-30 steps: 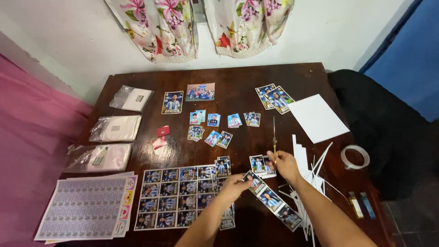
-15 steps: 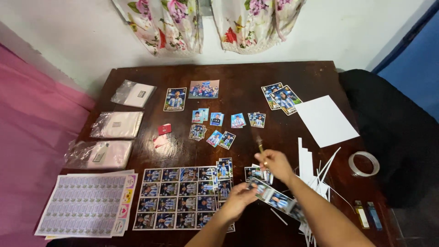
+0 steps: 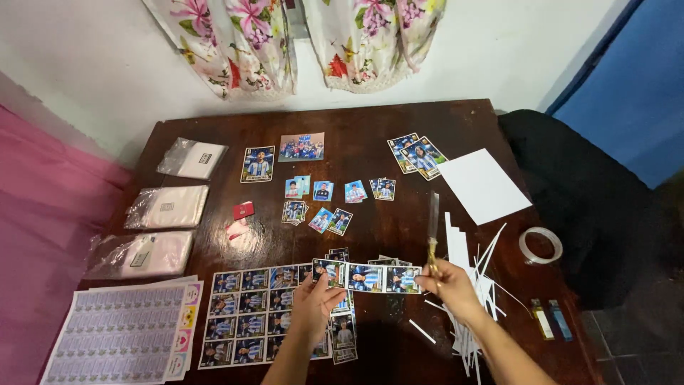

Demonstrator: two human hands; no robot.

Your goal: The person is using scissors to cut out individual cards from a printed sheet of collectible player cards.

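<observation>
The left hand now holds a short strip of three photo cards level above the dark wooden tabletop, its fingers pinching the strip's left end. Half a second ago the strip hung lower and slanted, down by the person's right forearm; it has since been lifted and turned flat, stretched between the two hands. The right hand has swung too: the scissors it grips now stand with the blades pointing away from the person, just off the strip's right end, where before they leaned closer over the cards. The right fingers are curled shut around the handles; whether the blades are parted or closed is hard to tell, since they blur into one pale streak.

Judging by this new alignment, the strip is set up for a cut between single pictures, though no blade touches the paper yet.

Under the left hand lies the uncut sheet of photo cards, and beside it on the left a pale sticker sheet. A pile of white paper trimmings lies by the right hand. Farther back are small cut cards in loose rows, a blank white sheet, a roll of clear tape and three clear plastic packets along the left edge.
</observation>
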